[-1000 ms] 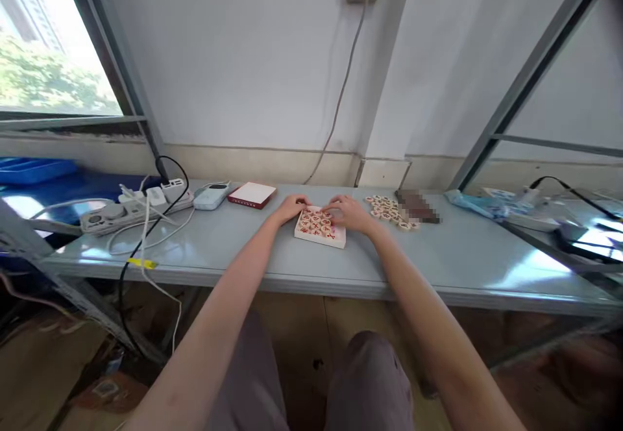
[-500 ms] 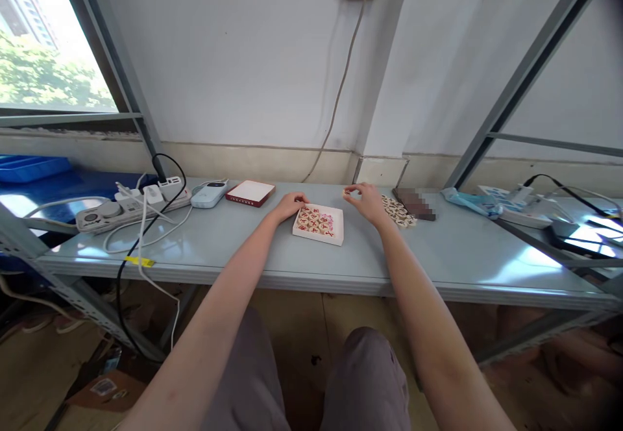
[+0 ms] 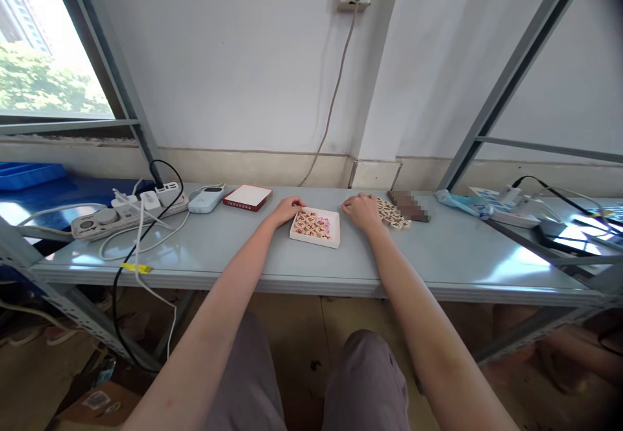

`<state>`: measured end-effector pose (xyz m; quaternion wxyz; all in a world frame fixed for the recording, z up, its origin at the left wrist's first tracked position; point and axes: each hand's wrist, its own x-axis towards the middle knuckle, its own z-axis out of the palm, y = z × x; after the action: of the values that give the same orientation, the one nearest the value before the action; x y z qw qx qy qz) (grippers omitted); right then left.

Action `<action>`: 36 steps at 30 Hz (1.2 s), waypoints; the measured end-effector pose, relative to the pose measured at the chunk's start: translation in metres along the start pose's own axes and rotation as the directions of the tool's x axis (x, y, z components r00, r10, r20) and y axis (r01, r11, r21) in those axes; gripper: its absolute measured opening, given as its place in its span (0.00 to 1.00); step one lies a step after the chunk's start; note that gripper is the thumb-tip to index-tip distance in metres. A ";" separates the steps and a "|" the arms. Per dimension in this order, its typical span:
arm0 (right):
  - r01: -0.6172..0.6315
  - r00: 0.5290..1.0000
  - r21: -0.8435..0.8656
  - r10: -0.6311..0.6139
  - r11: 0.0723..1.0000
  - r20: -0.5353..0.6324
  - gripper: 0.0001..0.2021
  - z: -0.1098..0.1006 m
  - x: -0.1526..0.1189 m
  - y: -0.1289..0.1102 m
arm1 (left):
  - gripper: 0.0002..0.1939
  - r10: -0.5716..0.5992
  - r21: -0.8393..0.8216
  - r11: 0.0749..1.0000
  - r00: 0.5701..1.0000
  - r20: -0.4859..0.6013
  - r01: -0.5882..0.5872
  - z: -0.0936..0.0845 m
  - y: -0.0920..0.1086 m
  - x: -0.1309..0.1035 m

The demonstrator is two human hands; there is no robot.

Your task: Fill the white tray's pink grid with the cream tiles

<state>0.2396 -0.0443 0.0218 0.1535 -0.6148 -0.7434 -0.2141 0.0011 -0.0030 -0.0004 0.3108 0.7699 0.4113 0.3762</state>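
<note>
A shallow white box stands on the grey table, partly filled with round Chinese chess pieces bearing red characters. My left hand is closed at the box's far left corner, fingers against its edge. To the right of the box, my right hand is low over the table with its fingertips pinched together. The pale chess piece in that pinch is mostly hidden by the fingers. Beside my right hand lies a spread of chess pieces with dark characters, partly covered by the hand.
A red-sided box lid lies at the back left, next to a pale blue device. Further left are a power strip and loose cables. A brown object, partly pixelated, and a blue packet lie to the right.
My right hand has lowered toward the table, its fingers now bent down. The piece that showed at its fingertips is now mostly hidden. My left hand stays at the box.
</note>
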 end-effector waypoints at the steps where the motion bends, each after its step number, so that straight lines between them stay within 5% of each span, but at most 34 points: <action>1: -0.023 1.000 -0.025 0.023 0.999 -0.006 0.17 0.000 0.000 0.000 | 0.08 -0.001 0.001 1.000 1.000 0.001 0.001 0.000 -0.001 0.000; 8: -0.176 0.984 -0.098 0.175 0.980 -0.022 0.21 0.005 -0.002 0.007 | 0.09 0.024 -0.036 0.999 1.000 0.016 -0.023 -0.004 -0.006 -0.001; 13: -0.282 0.959 -0.073 0.277 0.957 -0.066 0.18 0.008 -0.005 0.014 | 0.10 0.000 0.119 0.993 0.994 -0.110 0.013 -0.008 -0.008 -0.002; 17: -0.020 1.000 0.245 0.018 0.969 0.011 0.15 0.005 0.001 0.003 | 0.10 -0.026 0.223 0.973 0.985 -0.171 0.065 -0.009 -0.010 -0.001; 21: 0.179 0.973 0.550 -0.229 0.815 0.023 0.15 -0.003 0.006 -0.016 | 0.10 -0.001 0.278 0.959 0.984 -0.180 0.052 -0.009 -0.010 0.000; 24: 0.184 0.969 0.636 -0.249 0.749 0.012 0.15 -0.010 0.005 -0.026 | 0.10 0.007 0.316 0.947 0.983 -0.183 0.052 -0.009 -0.010 -0.001; 30: 0.150 0.891 0.702 -0.403 0.696 0.208 0.16 -0.015 0.002 -0.040 | 0.11 0.022 0.356 0.933 0.985 -0.169 0.040 -0.010 -0.005 -0.002; 36: 0.115 0.912 0.690 -0.351 0.715 0.212 0.12 -0.015 0.003 -0.039 | 0.11 0.030 0.335 0.942 0.986 -0.167 0.028 -0.010 -0.004 -0.003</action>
<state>0.2000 -0.0553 0.0309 0.2072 -0.4460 -0.8574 0.1516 -0.0099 -0.0022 0.0005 0.1388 0.7770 0.4939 0.3647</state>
